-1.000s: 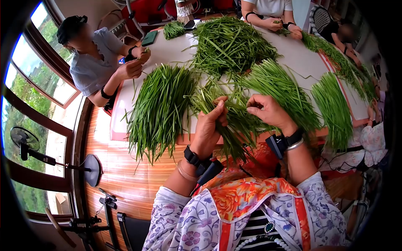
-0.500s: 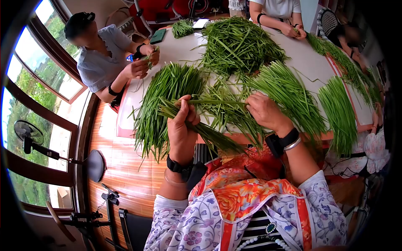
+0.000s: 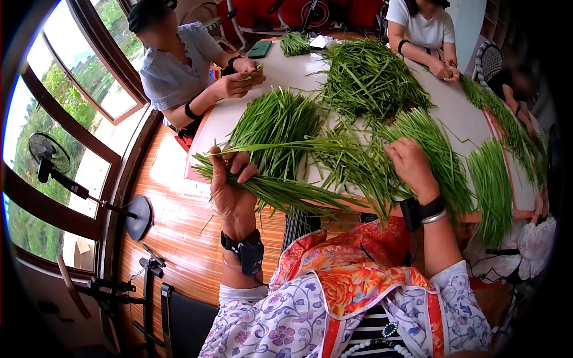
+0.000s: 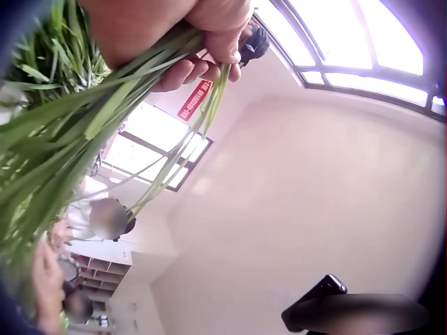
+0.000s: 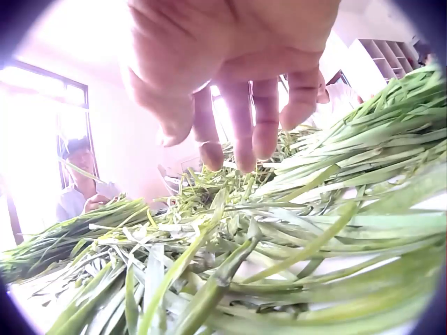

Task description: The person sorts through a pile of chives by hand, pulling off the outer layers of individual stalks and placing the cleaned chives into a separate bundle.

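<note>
My left hand (image 3: 233, 194) grips a bunch of long green leaves (image 3: 292, 194), which trails to the right over the near table edge. In the left wrist view, thumb and fingertips of the left hand (image 4: 167, 35) pinch a few thin pale strands (image 4: 213, 105), and the bunch (image 4: 63, 150) passes under the palm. My right hand (image 3: 416, 170) is over the loose leaves (image 3: 358, 158). In the right wrist view, the fingers of the right hand (image 5: 230, 63) hang downward, slightly bent, with nothing seen between them, above scattered leaves (image 5: 209, 265).
Leaf piles lie at left (image 3: 277, 122), back (image 3: 370, 77), right (image 3: 436, 149) and far right (image 3: 489, 185) on the white table (image 3: 301, 83). A person (image 3: 185, 71) handles leaves at the left; another (image 3: 427, 36) sits at the back. A fan (image 3: 51, 155) stands by the windows.
My left hand has moved left with the bunch. The right hand, whose fingers were at the end of a strand, is now apart from it. The head view has shifted.
</note>
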The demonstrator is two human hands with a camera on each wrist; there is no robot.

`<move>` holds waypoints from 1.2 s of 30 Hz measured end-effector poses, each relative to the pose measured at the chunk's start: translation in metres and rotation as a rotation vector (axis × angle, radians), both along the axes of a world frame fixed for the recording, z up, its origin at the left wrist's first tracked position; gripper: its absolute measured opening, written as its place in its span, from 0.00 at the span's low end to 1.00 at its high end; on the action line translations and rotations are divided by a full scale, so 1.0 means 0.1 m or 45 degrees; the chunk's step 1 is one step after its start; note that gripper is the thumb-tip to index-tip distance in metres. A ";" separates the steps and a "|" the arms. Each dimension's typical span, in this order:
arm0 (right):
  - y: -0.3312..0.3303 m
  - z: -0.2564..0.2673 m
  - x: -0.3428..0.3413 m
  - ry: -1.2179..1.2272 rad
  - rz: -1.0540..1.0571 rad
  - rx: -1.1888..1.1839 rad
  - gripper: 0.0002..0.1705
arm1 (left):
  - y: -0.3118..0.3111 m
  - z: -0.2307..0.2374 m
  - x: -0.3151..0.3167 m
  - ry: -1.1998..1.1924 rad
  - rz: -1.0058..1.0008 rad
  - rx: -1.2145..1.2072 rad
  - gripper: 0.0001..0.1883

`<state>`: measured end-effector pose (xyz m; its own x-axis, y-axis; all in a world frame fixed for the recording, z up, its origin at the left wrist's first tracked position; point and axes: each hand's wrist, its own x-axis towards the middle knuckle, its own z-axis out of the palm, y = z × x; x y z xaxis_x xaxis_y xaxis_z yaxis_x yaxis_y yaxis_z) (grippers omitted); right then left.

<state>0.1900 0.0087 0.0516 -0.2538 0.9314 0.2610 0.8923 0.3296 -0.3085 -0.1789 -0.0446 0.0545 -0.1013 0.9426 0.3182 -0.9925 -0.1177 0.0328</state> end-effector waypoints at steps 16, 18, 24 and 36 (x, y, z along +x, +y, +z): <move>-0.27 0.24 -0.25 -0.023 0.080 0.350 0.14 | 0.01 -0.42 0.60 0.267 -0.341 -0.212 0.09; -0.28 0.22 -0.20 -0.068 0.062 0.295 0.14 | 0.00 -0.46 0.69 0.265 -0.423 -0.221 0.10; -0.43 0.16 -0.39 0.578 0.341 0.089 0.09 | 0.09 -0.60 0.90 0.453 -0.498 -0.161 0.11; -0.62 -0.06 -0.53 0.904 0.517 -0.464 0.08 | 0.16 -0.66 1.12 0.567 -0.486 -0.388 0.14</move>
<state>0.1365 -0.0536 0.0452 -0.4730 0.8609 0.1872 0.2872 0.3516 -0.8910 -0.0671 -0.0281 -0.0114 0.3377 0.9406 -0.0346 -0.8464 0.3195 0.4261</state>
